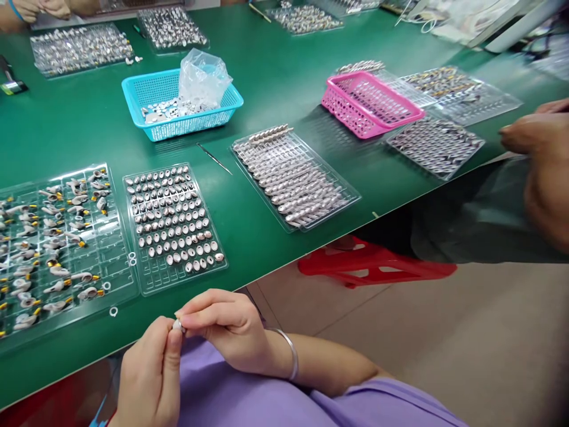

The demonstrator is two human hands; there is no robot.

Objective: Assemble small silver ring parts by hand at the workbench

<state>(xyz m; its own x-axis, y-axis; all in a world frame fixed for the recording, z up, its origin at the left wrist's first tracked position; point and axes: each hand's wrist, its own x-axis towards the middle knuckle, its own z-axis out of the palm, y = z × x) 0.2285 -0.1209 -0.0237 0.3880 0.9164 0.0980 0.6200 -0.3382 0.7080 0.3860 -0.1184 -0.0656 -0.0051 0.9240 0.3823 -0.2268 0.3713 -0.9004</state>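
Note:
Just in front of the table's near edge, my left hand and my right hand meet at the fingertips. Between them they pinch a small white earbud part, mostly covered by fingers and thumbs. Closest beyond my hands is a clear tray with rows of small oval white-and-dark earbud pieces. To its left, a larger clear tray holds grey-white earbud shells with yellow ends. A loose white ring lies by that tray's edge.
Tweezers lie behind the trays, near a blue basket with a plastic bag. Right stand a tray of white strips and a pink basket. Another person's hand is at far right, above a red stool.

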